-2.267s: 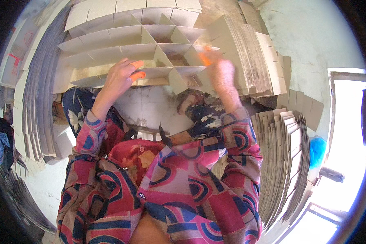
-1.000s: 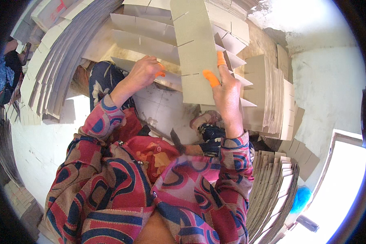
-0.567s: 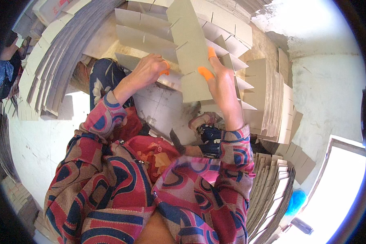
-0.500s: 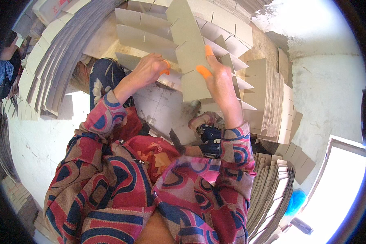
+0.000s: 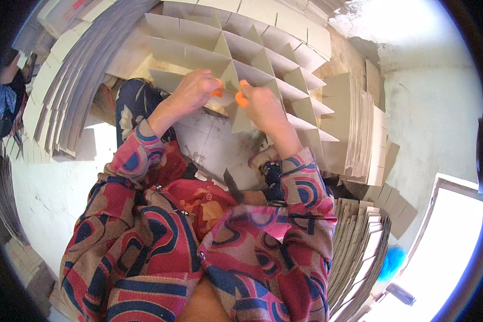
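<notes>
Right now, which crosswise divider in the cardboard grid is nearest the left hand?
The leftmost crosswise divider: its near part shows between the left hand and right hand. The other crosswise dividers stand farther right.

Looking down and forward from the left of the person's head, through a wide fisheye lens; framing the patterned jacket (image 5: 150,231) closest, along the lower edge; placing the left hand (image 5: 194,88) and right hand (image 5: 263,105) farther out, above the middle; reaching past them over the cardboard grid (image 5: 249,70); bending the bright doorway (image 5: 440,241) at far right.
</notes>
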Available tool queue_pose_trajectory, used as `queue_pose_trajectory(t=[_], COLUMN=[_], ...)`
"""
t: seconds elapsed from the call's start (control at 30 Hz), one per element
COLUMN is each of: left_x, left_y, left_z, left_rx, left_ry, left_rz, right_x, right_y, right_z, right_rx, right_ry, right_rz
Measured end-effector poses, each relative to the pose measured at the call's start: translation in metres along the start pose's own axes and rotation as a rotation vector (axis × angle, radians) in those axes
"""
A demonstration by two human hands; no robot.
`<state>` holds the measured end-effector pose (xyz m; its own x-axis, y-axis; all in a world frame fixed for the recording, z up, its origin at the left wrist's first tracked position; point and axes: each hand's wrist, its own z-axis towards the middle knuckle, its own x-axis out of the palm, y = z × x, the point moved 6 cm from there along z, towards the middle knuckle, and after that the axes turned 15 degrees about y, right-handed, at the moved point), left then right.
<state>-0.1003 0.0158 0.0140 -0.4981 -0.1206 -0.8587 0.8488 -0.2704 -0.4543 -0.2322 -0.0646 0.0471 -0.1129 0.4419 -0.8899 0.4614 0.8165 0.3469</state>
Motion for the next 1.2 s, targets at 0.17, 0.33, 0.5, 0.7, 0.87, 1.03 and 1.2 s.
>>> queue_pose_trajectory(t=[0.17,0.33,0.5,0.7,0.87,1.03,1.2], left_x=[-0.017,-0.036,-0.033,-0.035,-0.041,-0.055,-0.067], left_y=[-0.013,-0.020,-0.013,-0.013,-0.011,0.011,0.023], left_z=[-0.001,-0.009,-0.011,-0.012,-0.017,-0.044,-0.056], left_rx=[-0.006,-0.020,-0.059,-0.048,-0.051,-0.130,-0.131], left_ry=[-0.069,-0.114,-0.088,-0.095,-0.105,-0.148,-0.214], left_rz=[-0.002,0.017,0.052,0.058,0.072,0.132,0.171], right_x=[-0.055,-0.047,-0.011,-0.020,-0.032,-0.091,-0.110], right_y=[-0.087,-0.227,-0.275,-0.284,-0.278,-0.158,-0.038], right_z=[-0.078,-0.188,-0.229,-0.240,-0.251,-0.202,-0.120], right_rx=[0.331,0.930,0.977,0.948,0.947,0.741,0.086], right_ry=[-0.562,-0.418,-0.295,-0.408,-0.564,-0.842,-0.867], right_rz=[-0.173,-0.453,-0.381,-0.239,-0.248,-0.007,0.012])
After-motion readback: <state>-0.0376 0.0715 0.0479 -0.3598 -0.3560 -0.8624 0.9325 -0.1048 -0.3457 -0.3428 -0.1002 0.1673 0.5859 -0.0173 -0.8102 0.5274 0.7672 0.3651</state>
